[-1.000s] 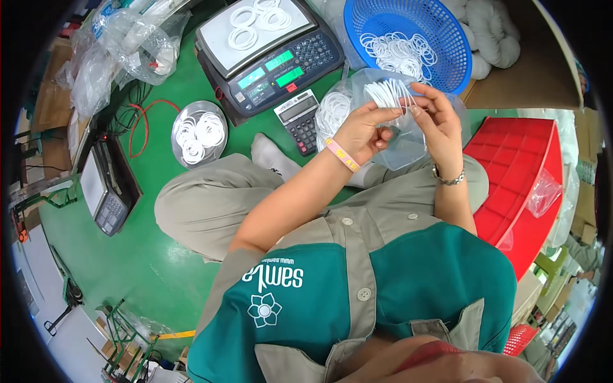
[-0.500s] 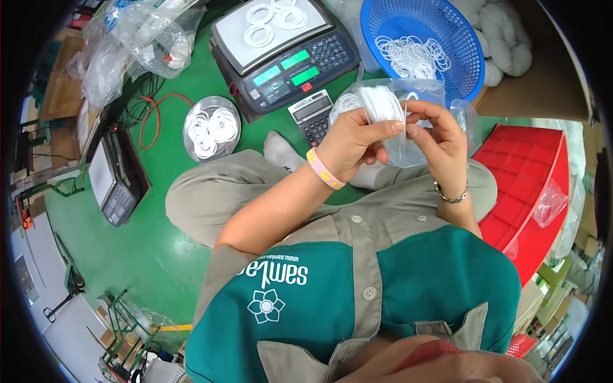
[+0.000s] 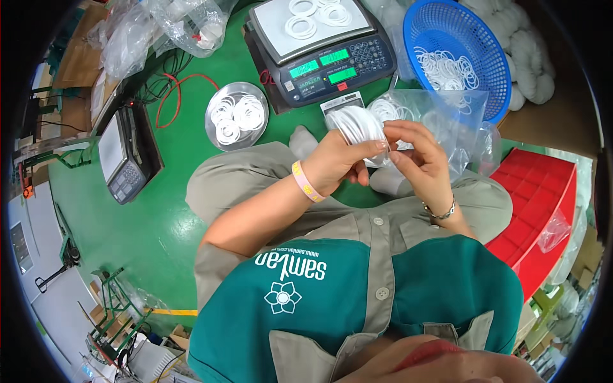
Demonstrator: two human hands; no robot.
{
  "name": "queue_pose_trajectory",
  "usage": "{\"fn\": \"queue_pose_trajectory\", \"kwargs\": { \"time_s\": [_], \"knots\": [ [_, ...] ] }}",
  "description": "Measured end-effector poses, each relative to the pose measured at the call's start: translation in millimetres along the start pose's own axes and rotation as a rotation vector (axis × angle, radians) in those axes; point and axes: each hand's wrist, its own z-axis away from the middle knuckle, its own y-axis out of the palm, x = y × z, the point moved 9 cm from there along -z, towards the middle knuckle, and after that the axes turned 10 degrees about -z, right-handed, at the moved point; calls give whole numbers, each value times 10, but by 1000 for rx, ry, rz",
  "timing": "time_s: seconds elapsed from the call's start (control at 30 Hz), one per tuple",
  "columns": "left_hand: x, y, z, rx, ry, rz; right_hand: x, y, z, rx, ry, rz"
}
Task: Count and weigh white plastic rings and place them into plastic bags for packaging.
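Note:
A thick stack of thin white rings (image 3: 357,124) is gripped by my left hand (image 3: 337,161), with the thumb along its near side. My right hand (image 3: 424,163) is at the stack's right edge, thumb and forefinger closed on the rim of the rings; how many they pinch I cannot tell. Just beyond lies a clear plastic bag (image 3: 469,110) with more white rings (image 3: 388,110) in or under it. The stack covers most of a calculator (image 3: 343,101).
A counting scale (image 3: 329,78) bears several flat white rings (image 3: 300,27). Left of it sits a round metal dish (image 3: 257,136) of rings; at right, a blue basket (image 3: 499,83) holds thin rings. A second scale (image 3: 128,172) lies far left, a red crate (image 3: 533,191) right.
The view has shifted, moving the surroundings right and up in the picture. My hands and the ring stack have moved left relative to the calculator, and the stack now leans left over it.

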Motion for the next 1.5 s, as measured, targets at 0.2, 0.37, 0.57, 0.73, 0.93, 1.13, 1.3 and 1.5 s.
{"fn": "queue_pose_trajectory", "kwargs": {
  "time_s": [0.2,0.37,0.57,0.73,0.93,1.13,1.3,1.5],
  "knots": [
    [207,-164,-72,-103,-46,183,-118,99,-66,66,-17,165],
    [255,-180,-89,-100,-64,328,-232,78,-123,97,-37,132],
    [295,-156,-129,-28,-97,169,-237,-64,-198,75,-92,220],
    [356,47,-115,169,-193,40,-230,-79,-269,191,-76,347],
    [446,363,15,413,-285,-41,-377,247,-192,444,-106,225],
    [476,472,101,550,-310,-6,-585,240,-140,447,57,45],
    [512,322,-12,353,-252,-52,-524,57,-225,250,-20,265],
    [571,338,-17,341,-267,-215,-494,87,-193,271,38,160]
  ]
}}
